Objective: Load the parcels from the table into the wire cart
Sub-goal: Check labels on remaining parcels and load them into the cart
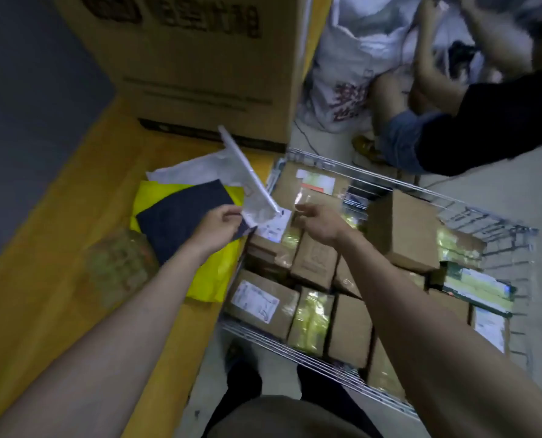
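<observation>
Your left hand (220,223) pinched a flat white poly mailer (250,181) by its lower corner, tilted on edge above the yellow table (73,222) beside the wire cart (491,222). Your right hand (318,220) hovered over the cart's cardboard boxes (402,229), fingers loosely extended, holding nothing.

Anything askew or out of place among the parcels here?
One thing: the tall brown box in the wire cart sits tilted on top of the neatly packed boxes. The left hand holds a white mailer steeply angled, in mid-transfer. Nothing looks spilled or damaged.
</observation>
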